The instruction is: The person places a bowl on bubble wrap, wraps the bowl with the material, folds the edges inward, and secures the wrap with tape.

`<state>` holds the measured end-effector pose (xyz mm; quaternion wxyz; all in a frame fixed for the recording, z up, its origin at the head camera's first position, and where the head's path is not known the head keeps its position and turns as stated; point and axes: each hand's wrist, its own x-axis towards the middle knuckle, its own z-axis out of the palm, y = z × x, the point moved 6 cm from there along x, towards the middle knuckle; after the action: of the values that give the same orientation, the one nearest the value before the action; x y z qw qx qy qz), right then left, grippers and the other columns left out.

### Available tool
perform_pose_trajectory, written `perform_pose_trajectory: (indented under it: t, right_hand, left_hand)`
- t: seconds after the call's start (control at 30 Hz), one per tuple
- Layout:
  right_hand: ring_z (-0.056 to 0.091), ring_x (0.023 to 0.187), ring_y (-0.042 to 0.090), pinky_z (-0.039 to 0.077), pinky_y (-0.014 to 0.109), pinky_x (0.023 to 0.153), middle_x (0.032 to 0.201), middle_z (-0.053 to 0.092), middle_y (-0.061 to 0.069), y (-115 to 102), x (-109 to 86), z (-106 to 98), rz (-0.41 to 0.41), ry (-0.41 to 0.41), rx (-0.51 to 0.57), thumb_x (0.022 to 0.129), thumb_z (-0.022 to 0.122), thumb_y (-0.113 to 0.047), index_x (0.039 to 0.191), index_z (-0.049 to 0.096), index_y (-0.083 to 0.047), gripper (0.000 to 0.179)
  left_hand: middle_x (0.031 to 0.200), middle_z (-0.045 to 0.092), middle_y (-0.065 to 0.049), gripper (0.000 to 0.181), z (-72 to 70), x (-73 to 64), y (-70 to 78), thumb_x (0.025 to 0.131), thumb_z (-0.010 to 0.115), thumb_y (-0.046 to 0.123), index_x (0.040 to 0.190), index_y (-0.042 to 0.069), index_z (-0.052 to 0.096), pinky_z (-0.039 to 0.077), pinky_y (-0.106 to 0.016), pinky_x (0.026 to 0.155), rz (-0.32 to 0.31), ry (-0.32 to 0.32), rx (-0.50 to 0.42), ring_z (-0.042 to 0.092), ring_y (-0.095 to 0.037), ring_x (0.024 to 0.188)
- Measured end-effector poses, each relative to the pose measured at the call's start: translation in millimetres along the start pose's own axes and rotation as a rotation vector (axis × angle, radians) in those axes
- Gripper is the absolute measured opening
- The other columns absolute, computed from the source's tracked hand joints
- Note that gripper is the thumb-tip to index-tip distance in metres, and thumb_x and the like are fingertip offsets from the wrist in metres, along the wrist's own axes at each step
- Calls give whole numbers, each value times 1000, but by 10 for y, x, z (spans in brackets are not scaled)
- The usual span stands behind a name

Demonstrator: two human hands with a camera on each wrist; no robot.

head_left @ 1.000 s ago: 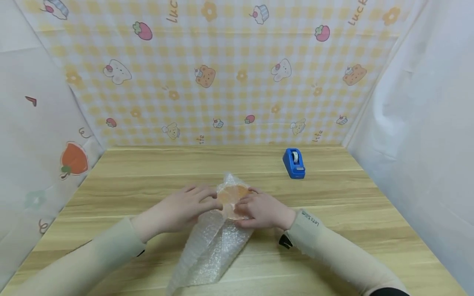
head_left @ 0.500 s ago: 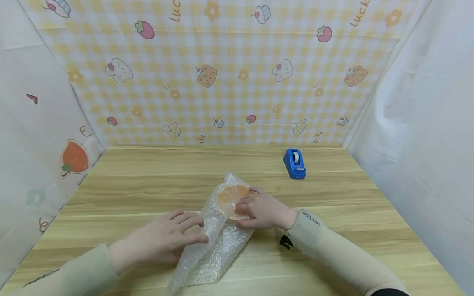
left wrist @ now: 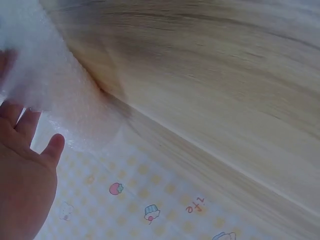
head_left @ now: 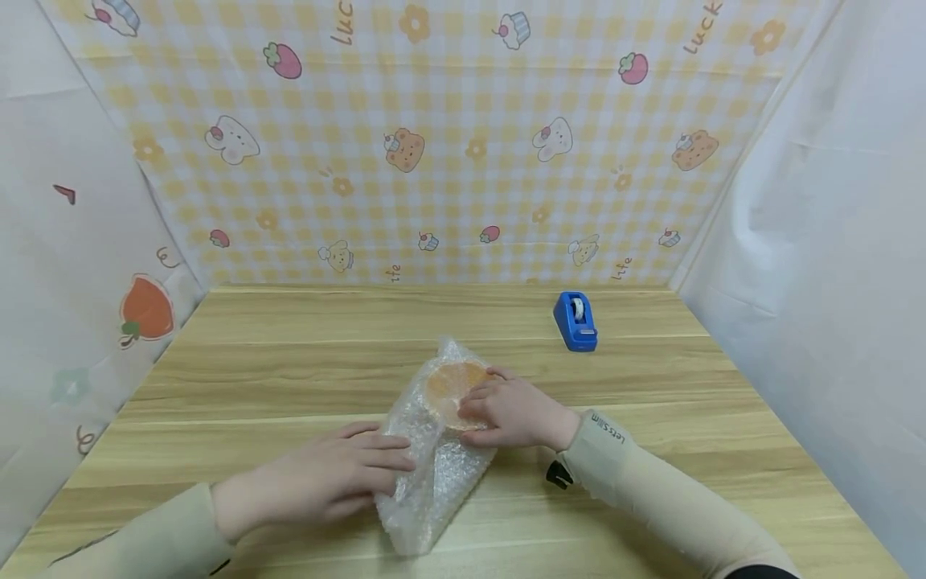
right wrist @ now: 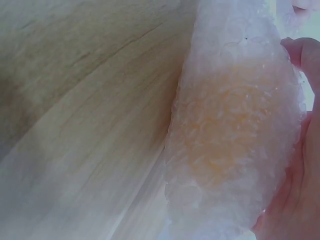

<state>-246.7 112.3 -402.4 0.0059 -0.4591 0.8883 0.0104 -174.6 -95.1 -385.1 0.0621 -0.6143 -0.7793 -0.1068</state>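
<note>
A round thing with an orange pattern (head_left: 447, 386) lies wrapped in clear bubble wrap (head_left: 428, 515) at the middle of the table; its kind cannot be made out. My right hand (head_left: 512, 410) rests on its right side, fingers bent over the top and thumb on the near side. In the right wrist view the orange colour shows through the bubble wrap (right wrist: 225, 125), beside my right hand (right wrist: 295, 175). My left hand (head_left: 340, 474) lays fairly straight fingers on the near left part of the wrap. In the left wrist view some of its fingers are hidden by the wrap (left wrist: 75, 100).
Toward the back right of the wooden table (head_left: 289, 346) stands a blue tape dispenser (head_left: 575, 323) with a roll of tape. A checked cloth (head_left: 463, 185) hangs behind the table, and white cloths line both sides.
My left hand has left the orange-patterned thing and moved down and left to the near part of the bubble wrap. The wrap's loose near left flap has turned inward. My right hand stays put.
</note>
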Motion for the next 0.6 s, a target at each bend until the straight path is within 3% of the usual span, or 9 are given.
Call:
perform_pose_trajectory:
  t: [0.13, 0.23, 0.37, 0.47, 0.6]
  right_hand:
    - [58, 117, 15, 22, 50, 112, 123, 65, -3, -3, -9, 9, 7, 2, -6, 97, 47, -52, 120, 68, -20, 45]
    - [57, 117, 15, 22, 50, 112, 124, 65, -4, -4, -12, 16, 13, 5, -7, 96, 48, -53, 120, 68, -20, 45]
    - [57, 117, 15, 23, 50, 111, 124, 64, -5, -9, -16, 27, 8, 14, -21, 96, 48, -55, 119, 68, -21, 46]
    - [56, 117, 14, 23, 50, 111, 123, 64, -5, -14, -16, 39, 6, 22, -34, 95, 48, -56, 118, 68, -22, 46]
    - [55, 119, 14, 23, 50, 111, 124, 64, -6, -15, -12, 78, 13, 16, -59, 94, 49, -57, 117, 69, -23, 45]
  left_hand:
    - [132, 59, 6, 20, -26, 60, -64, 98, 57, 23, 116, 23, 63, 26, -50, 110, -82, 6, -188, 46, -18, 131]
    - [122, 65, 6, 19, -51, 126, -137, 98, 56, 20, 115, 20, 64, 28, -50, 109, -141, 46, -293, 52, -24, 125]
    - [124, 64, -3, 25, -46, 213, -267, 97, 56, 13, 122, 15, 61, 37, -56, 102, -210, 109, -374, 51, -37, 124]
    - [125, 63, -9, 28, -20, 291, -372, 98, 54, 9, 125, 11, 58, 47, -50, 94, -263, 144, -443, 57, -34, 117]
    - [105, 67, 0, 16, 1, 436, -497, 99, 52, 8, 112, 15, 58, 54, -32, 79, -334, 186, -519, 64, -15, 95]
